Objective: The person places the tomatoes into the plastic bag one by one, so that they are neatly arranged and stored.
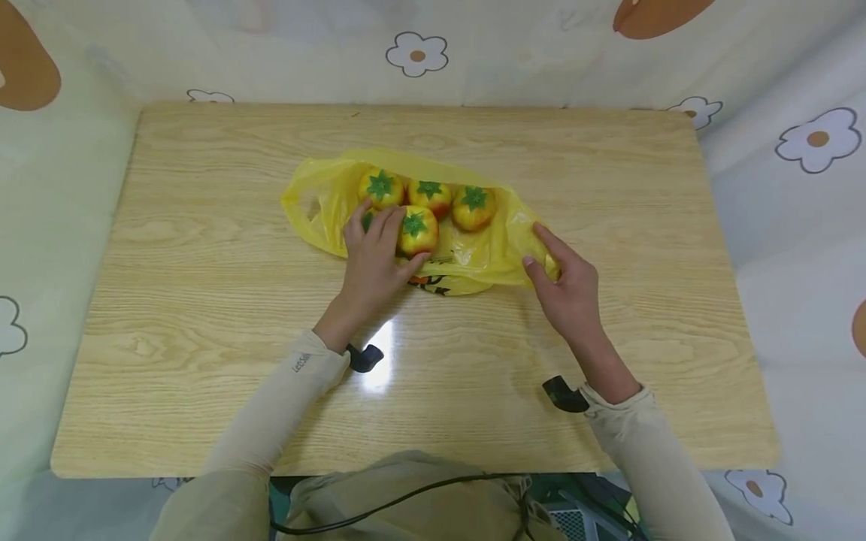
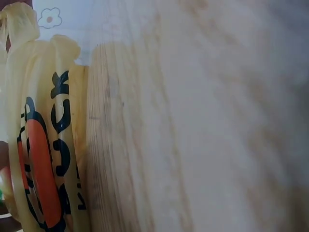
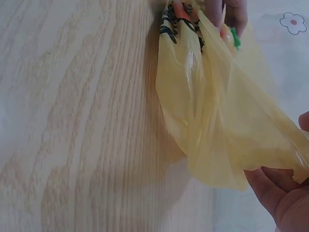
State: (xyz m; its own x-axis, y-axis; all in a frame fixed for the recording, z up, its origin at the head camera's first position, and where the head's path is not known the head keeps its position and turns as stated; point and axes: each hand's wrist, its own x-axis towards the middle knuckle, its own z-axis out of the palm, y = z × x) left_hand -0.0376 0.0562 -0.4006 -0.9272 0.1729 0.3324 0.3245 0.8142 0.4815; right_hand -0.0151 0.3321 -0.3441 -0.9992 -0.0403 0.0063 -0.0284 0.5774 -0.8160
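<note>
A yellow plastic bag (image 1: 521,233) lies spread open on the table, its front printed in black and orange. Several yellow-red tomatoes (image 1: 473,209) with green star-shaped tops sit inside, grouped toward the left and middle. My left hand (image 1: 375,259) reaches over the front rim and grips the front tomato (image 1: 419,231) between thumb and fingers. Another tomato is partly hidden under those fingers. At the bag's right end, my right hand (image 1: 571,289) pinches the edge between thumb and fingers. In the right wrist view, the bag (image 3: 222,121) stretches toward that hand (image 3: 294,205).
The light wooden table (image 1: 203,300) extends around the bag on all sides. Pale curtains with flower prints (image 1: 417,55) hang behind and beside it. A black cable (image 1: 399,496) runs across the person's lap below the table's front edge.
</note>
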